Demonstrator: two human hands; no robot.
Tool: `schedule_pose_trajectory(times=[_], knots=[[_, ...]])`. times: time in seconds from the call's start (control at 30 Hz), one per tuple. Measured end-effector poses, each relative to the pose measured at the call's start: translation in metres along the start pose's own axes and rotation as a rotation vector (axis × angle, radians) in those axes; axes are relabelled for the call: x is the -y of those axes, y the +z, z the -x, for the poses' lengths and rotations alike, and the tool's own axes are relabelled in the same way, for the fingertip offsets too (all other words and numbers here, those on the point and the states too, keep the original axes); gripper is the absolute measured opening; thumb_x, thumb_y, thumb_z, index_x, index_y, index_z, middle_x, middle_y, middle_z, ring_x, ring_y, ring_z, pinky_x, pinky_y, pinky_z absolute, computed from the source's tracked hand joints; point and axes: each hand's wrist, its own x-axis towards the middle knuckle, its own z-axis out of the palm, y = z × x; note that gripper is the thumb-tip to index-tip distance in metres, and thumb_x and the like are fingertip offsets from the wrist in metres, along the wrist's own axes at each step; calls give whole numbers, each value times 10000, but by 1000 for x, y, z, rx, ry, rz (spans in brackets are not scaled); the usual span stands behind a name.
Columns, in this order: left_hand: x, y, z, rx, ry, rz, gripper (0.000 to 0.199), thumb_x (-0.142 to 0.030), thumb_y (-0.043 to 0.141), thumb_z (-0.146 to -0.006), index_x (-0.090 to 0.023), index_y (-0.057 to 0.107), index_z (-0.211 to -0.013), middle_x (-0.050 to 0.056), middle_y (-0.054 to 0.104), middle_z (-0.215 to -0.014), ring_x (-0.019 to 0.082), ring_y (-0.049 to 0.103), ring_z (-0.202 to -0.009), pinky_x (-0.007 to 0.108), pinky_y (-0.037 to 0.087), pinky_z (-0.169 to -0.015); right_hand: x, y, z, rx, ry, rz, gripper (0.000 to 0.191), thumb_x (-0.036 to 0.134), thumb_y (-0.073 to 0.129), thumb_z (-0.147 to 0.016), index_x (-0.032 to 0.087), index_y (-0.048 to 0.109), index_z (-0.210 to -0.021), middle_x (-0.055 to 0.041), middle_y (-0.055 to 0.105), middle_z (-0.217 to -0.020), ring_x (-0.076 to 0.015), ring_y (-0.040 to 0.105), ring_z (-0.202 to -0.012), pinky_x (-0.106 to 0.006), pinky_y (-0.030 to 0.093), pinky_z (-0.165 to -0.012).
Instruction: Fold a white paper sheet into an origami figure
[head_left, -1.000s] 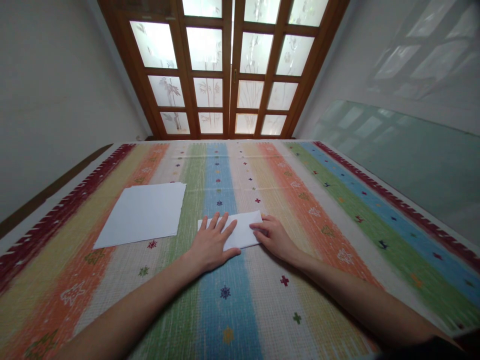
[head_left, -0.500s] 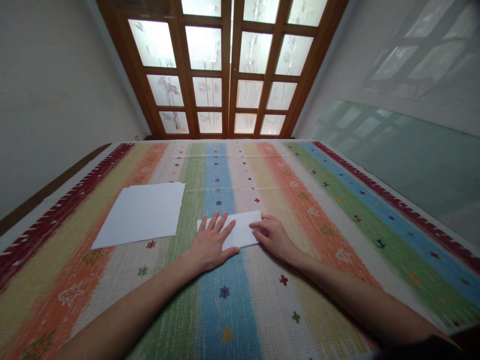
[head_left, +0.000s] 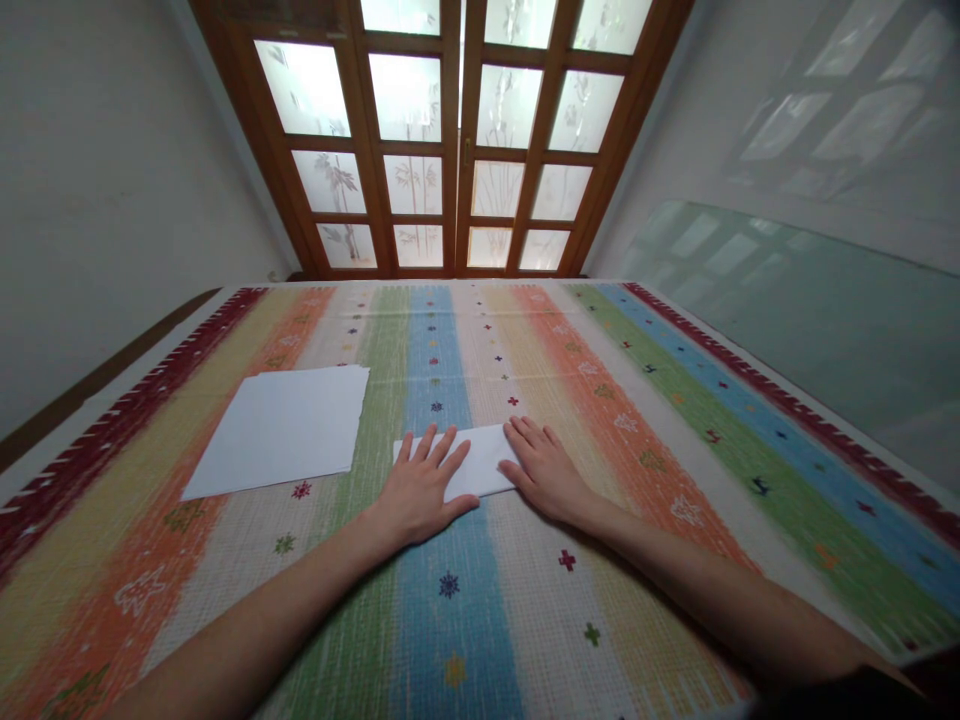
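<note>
A folded sheet of white paper (head_left: 482, 462) lies on the striped tablecloth in front of me, its long side running left to right. My left hand (head_left: 425, 488) rests flat on its left part, fingers spread and thumb along the near edge. On its right end lies my right hand (head_left: 545, 468), palm down with the fingers stretched out over the paper. Both ends of the paper are partly hidden under my hands.
A stack of white paper sheets (head_left: 279, 432) lies to the left. The colourful striped tablecloth (head_left: 450, 640) covers the table. Beyond its far edge stands a wooden door with frosted panes (head_left: 416, 185). A pale glass panel (head_left: 787, 290) leans along the right wall.
My right hand has gone from pinching the paper's right end to lying flat on it with fingers extended. My left hand and the paper stay in place.
</note>
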Motion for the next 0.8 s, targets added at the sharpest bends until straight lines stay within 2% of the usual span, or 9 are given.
schedule_pose_trajectory(times=[0.13,0.5,0.8], knots=[[-2,-3,0,20,-8,-11,769,-660,467,-888,-227,335,-1509,122,270,-1589,396,203,-1458,643,167,-1141,4,-3,0,26,-11,33,549,395,430,-960,87,460,-1414,-210,424,-1489,-334,369,-1401,-561,264,-1139],[-3,-3,1,15,-22,-31,774,-668,485,-875,-229,355,-1499,120,290,-1583,401,229,-1448,639,173,-1141,7,-13,8,-79,-37,65,455,396,482,-943,101,593,-1272,-208,574,-1344,-336,522,-1246,-512,362,-1078],[-4,-3,1,17,-41,-44,776,-679,473,-876,-226,360,-1496,119,293,-1583,389,220,-1454,634,167,-1149,8,-15,12,-85,-69,168,452,389,471,-958,76,593,-1260,-195,582,-1343,-316,532,-1238,-485,387,-1061]])
